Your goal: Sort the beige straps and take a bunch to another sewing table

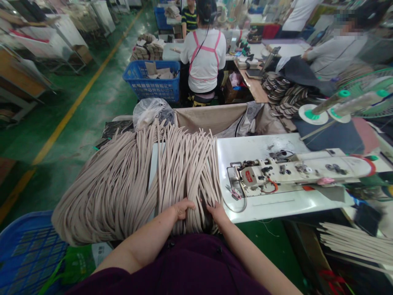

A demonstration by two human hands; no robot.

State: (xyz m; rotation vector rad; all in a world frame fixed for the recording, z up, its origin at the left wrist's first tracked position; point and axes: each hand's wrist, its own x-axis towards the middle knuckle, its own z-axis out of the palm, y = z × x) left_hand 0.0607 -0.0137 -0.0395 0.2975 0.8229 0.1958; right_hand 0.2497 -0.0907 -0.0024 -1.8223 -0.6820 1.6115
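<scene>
A thick pile of long beige fabric strips (173, 176) lies across the near left part of the sewing table and hangs over its front edge. My left hand (184, 208) is closed round a bunch of these strips, its thumb lying on top. Close to its right, my right hand (216, 211) grips strips at the pile's right side, with its fingertips partly hidden among them. A larger mass of the same strips (104, 192) droops off the table to the left. Right of my hands stands a white sewing machine (294, 172), with small pink-handled scissors (235, 192) near its needle end.
A blue basket (30, 250) stands low at the left, beside a green bag (78, 262). Behind the table are a beige cloth-lined bin (211, 116) and a clear plastic bag (152, 112). Thread cones (333, 102) rise at the right. A seated co-worker (203, 57) faces away ahead.
</scene>
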